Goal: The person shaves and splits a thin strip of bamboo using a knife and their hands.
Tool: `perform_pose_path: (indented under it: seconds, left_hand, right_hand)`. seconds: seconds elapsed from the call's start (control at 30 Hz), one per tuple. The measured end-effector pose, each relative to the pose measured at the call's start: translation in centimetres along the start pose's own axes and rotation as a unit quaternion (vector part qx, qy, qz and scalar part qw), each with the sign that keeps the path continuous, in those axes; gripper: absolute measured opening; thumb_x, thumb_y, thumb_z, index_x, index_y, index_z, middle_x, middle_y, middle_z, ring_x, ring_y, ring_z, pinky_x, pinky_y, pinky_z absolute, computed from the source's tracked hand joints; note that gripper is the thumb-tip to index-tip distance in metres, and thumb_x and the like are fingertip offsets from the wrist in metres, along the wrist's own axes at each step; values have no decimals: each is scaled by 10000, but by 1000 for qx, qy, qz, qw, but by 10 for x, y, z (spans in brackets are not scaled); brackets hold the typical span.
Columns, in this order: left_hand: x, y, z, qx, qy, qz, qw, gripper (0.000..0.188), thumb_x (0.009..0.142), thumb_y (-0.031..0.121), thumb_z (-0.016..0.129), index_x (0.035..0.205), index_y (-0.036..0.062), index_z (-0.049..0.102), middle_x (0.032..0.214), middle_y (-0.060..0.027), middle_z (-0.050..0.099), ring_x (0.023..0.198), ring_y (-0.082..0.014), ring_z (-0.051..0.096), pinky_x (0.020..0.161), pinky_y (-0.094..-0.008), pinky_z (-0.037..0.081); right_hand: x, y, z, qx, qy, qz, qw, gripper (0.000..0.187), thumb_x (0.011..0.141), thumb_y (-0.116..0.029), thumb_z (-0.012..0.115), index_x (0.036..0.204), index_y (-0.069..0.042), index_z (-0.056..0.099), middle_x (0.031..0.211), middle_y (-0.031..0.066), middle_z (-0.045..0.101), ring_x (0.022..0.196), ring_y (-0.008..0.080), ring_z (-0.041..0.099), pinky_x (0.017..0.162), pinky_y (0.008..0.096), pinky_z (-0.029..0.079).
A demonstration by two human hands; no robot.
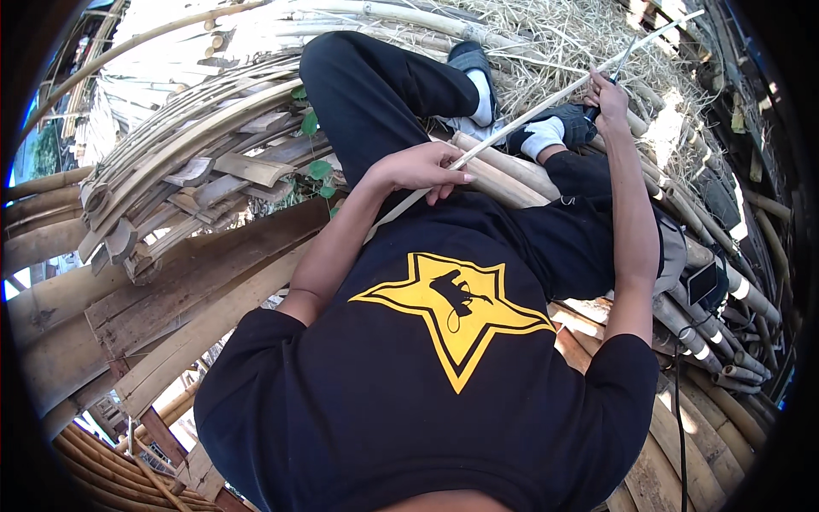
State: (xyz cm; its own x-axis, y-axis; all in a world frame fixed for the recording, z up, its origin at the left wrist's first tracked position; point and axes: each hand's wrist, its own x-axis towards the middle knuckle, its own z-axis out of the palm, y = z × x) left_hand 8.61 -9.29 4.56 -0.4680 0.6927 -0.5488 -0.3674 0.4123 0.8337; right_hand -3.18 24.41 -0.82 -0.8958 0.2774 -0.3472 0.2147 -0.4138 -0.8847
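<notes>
A long, pale bamboo strip (pixel 529 114) slants across my lap, its far end rising to the upper right. My left hand (pixel 426 169) is closed around its nearer part, thumb along the strip, just above my dark shirt. Farther out, my right hand (pixel 607 99) is closed on a knife (pixel 627 56) whose thin blade points up beside the strip. A dark handle end shows under that fist. The blade appears to lie against or very close to the strip; exact contact is too small to tell.
Split bamboo pieces (pixel 200 175) are stacked at the left. Bamboo poles (pixel 503 175) lie between my legs, with my sandalled feet beyond. Straw and shavings (pixel 546 34) cover the ground ahead. A phone-like device (pixel 703 283) and a black cable (pixel 680 418) are at the right.
</notes>
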Motion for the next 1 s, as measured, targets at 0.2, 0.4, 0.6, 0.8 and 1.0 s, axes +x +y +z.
perform_pose_path:
  seconds: [0.2,0.4,0.6,0.8,1.0]
  left_hand:
    - [14,-9,2,-141,70,34,987,266,929,311,579,912,46,562,535,83,353,396,-1,282,360,-190,204]
    - [12,-9,-5,-201,111,50,972,298,932,348,565,899,52,581,544,88,331,398,5,254,359,-187,178]
    - [17,-15,-4,-240,91,81,963,192,924,237,558,930,45,557,527,84,332,402,-5,260,359,-207,180]
    - [17,1,0,-115,173,169,963,341,835,233,667,1071,30,528,589,54,406,460,-22,327,406,-213,228]
    - [23,4,-1,-61,172,218,959,771,682,191,787,1283,30,333,899,-69,556,820,-102,493,745,-245,398]
  right_hand:
    - [-35,-14,22,-243,-19,-22,970,249,907,-302,586,852,-63,542,594,-34,441,434,59,384,387,227,306]
    - [-92,19,48,-420,-245,-150,861,262,973,-305,490,886,-61,532,589,-52,412,445,13,327,398,194,253]
    - [-102,39,56,-480,-297,-171,808,272,970,-280,499,883,-23,522,591,-24,433,462,41,358,433,225,306]
    - [-142,36,80,-298,-301,28,906,287,955,-307,527,864,-36,556,565,-56,402,460,29,319,424,204,240]
    - [-168,44,105,-145,-223,101,959,261,922,-304,591,883,-48,559,555,-84,378,401,-9,292,357,175,198]
